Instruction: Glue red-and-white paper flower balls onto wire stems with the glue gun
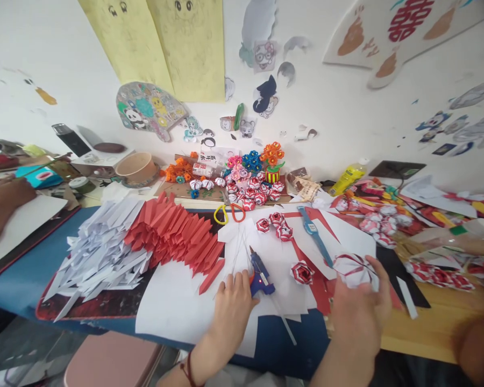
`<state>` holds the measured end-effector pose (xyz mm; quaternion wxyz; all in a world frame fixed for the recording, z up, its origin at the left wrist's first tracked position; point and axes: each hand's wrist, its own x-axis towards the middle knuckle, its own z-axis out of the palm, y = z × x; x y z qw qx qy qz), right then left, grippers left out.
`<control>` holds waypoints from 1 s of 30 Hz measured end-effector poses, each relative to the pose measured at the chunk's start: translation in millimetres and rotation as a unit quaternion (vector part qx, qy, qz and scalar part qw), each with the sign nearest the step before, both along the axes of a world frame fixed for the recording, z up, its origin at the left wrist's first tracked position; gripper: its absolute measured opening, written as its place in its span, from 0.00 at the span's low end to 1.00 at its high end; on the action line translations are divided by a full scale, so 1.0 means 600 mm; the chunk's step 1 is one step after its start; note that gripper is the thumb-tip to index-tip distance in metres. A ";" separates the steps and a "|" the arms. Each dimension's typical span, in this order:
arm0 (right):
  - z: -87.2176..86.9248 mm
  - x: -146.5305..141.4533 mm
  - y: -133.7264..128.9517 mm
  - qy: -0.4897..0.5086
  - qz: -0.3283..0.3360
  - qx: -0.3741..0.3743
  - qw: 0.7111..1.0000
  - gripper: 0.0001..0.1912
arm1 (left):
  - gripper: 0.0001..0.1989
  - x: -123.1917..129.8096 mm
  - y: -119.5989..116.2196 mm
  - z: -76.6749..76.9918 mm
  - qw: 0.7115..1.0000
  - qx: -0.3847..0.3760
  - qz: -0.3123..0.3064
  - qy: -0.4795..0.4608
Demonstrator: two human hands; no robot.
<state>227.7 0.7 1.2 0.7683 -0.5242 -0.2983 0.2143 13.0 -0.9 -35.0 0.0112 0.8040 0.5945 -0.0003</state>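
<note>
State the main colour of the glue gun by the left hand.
The glue gun is mostly dark blue; it shows in the head view, the only one.

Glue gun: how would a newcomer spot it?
On the blue tabletop, find the white paper in the middle. The glue gun lies there, right of the left hand. Unlike the red-and-white paper flower farther right, it is dark blue with a red light.
</note>
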 end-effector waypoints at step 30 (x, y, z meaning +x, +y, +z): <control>-0.066 -0.105 -0.016 -0.193 0.214 -0.154 0.945 0.22 | 0.25 -0.143 0.003 0.009 0.843 -0.106 0.056 -0.524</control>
